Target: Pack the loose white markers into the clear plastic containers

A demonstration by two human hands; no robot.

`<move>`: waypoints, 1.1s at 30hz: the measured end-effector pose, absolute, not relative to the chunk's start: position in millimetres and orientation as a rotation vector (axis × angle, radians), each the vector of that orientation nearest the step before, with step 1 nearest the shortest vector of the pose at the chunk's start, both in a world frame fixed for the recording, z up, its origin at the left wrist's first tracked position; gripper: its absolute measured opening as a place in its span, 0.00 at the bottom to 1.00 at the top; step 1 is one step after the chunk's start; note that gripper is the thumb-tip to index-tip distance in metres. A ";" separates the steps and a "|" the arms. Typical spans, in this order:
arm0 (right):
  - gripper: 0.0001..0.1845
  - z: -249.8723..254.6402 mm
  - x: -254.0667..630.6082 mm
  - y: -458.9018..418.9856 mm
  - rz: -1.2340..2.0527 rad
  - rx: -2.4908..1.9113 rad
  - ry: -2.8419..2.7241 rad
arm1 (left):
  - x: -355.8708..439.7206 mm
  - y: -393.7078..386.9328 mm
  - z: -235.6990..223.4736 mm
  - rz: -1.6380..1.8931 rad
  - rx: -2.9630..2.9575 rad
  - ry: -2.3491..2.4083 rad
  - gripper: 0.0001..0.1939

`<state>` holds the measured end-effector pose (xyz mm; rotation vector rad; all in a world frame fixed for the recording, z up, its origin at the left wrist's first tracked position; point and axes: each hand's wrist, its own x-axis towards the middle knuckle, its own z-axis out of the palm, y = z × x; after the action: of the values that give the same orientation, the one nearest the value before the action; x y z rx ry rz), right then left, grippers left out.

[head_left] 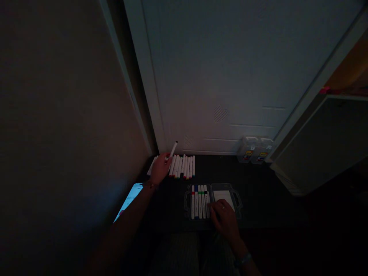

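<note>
A white marker [173, 148] with a dark tip points up and away from my left hand [161, 168], whose fingers are closed around its lower part. Just beside and under that hand, several white markers [184, 165] lie in a row with their coloured ends toward me. In front of me a clear plastic case [187, 209] lies open, its left half filled with several upright-pointing markers [200, 203]. My right hand [224, 220] is over the middle of the case, fingers bent, fingertips at the rightmost marker [208, 205]. A white card [222, 195] shows in the case's right half.
Two clear closed cases [247, 149] with coloured labels stand at the back right, against the white panel [212, 76]. A lit phone-like screen [130, 198] lies left, partly behind my left forearm. The dark table [258, 195] meets a wall on the left.
</note>
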<state>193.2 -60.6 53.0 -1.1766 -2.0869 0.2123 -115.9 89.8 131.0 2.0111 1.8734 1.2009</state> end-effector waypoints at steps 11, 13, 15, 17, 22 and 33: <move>0.16 41.2 196.7 -58.3 0.309 -1.178 -1.882 | 3.4 -11.4 93.5 0.936 2.376 1.188 0.16; 0.17 33.0 197.8 -57.9 0.280 -1.187 -1.741 | 5.8 -19.8 88.2 0.855 2.444 1.138 0.17; 0.20 27.1 198.7 -56.6 0.229 -1.182 -1.630 | 5.0 -23.8 84.9 0.816 2.451 1.106 0.17; 0.21 25.7 199.1 -54.6 0.204 -1.150 -1.592 | 3.0 -24.7 83.1 0.781 2.435 1.096 0.17; 0.15 35.0 198.4 -52.4 0.320 -1.148 -1.790 | -1.1 -22.0 86.6 0.728 2.309 1.164 0.16; 0.16 35.7 200.3 -55.4 0.416 -1.204 -1.860 | -4.3 -11.8 95.1 1.070 1.789 1.197 0.16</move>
<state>200.3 -55.4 35.7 -1.2045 -1.8597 0.4163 -4.3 -11.8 95.1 1.7887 1.1968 1.0701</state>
